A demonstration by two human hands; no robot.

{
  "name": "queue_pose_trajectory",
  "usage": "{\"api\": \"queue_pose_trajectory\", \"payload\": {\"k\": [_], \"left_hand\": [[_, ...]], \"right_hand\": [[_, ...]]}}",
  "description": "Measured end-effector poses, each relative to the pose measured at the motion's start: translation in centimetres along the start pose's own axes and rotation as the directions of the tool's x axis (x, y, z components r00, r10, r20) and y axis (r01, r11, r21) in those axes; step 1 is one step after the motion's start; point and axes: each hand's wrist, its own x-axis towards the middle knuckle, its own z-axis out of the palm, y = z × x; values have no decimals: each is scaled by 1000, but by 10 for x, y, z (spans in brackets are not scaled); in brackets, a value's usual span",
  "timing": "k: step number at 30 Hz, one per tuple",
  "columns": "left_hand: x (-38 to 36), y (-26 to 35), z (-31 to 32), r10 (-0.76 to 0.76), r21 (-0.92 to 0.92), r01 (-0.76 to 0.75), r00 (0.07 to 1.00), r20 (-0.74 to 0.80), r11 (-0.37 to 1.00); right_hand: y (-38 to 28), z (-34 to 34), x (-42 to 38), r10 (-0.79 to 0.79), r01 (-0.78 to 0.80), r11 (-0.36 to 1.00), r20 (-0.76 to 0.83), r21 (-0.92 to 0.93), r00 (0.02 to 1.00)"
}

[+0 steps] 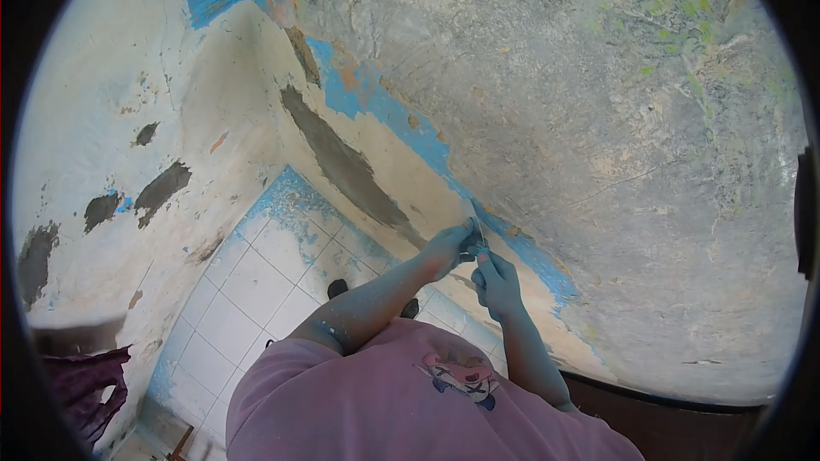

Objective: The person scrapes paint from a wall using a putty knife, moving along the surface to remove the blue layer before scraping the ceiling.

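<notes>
Two hands meet at a thin tool [479, 230] before the peeling wall [555, 145] in my head view; my right hand [497, 283] closes around its lower end, my left hand [451, 251] curls beside its upper part, grip unclear, both arms angled forward and inward
</notes>
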Motion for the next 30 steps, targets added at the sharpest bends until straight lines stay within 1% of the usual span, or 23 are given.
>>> {"api": "queue_pose_trajectory", "payload": {"k": [2, 4, 5, 7, 8, 10, 12, 14, 16, 17, 19, 21, 25, 27, 28, 30], "left_hand": [[-3, 1, 0, 7, -3, -7, 1000, -6, 1000], [-3, -1, 2, 19, -41, -18, 999, 30, 999], [-2, -4, 3, 19, -42, -18, 999, 30, 999], [-1, -11, 5, -43, 47, 42, 998, 38, 998], [-1, -12, 6, -37, 47, 36, 999, 37, 998], [-2, -9, 9, -100, 117, 95, 994, 43, 989], [1, -3, 1, -114, 142, 106, 992, 52, 984], [4, 0, -8, -45, 99, 39, 997, 64, 994], [4, 1, -10, -56, 107, 47, 996, 75, 993], [4, 0, -10, -65, 116, 55, 995, 79, 992], [2, -5, -6, -78, 126, 68, 994, 82, 990], [0, -11, 3, -177, 255, 148, 980, 93, 955], [5, -8, 1, -174, 267, 148, 982, 77, 952], [3, -4, -7, -109, 156, 97, 992, 65, 983], [2, -3, -9, -116, 158, 104, 991, 68, 982], [0, 0, -11, -55, 81, 47, 993, 108, 996]], "right_hand": [[6, 3, 4, 1, 0, 1000, 15, -13, 1000], [10, 0, 3, -83, 83, 996, -15, -45, 996], [10, -3, 0, -83, 82, 996, -15, -46, 996], [8, -11, -9, -39, 36, 998, -42, -54, 998], [5, -14, -12, -42, 40, 998, -38, -56, 998], [-2, -17, -14, 76, -76, 996, 12, 48, 997], [-4, -8, -8, 54, -53, 998, -6, 23, 999], [-2, -2, -4, 37, -37, 999, -36, -4, 999], [4, 2, -1, 25, -24, 999, -18, 41, 1000], [8, 1, 0, 7, -8, 1000, -40, -15, 999], [9, -10, -11, 18, -19, 1000, -43, -20, 999], [8, -19, -20, 48, -49, 999, -48, -19, 998], [1, -18, -14, 78, -78, 997, -17, 9, 997], [4, -4, -8, 13, -13, 1000, -38, -9, 999], [6, 0, -6, 15, -15, 1000, -45, -5, 999], [9, 5, -5, 19, -18, 999, -35, 46, 999]]}}
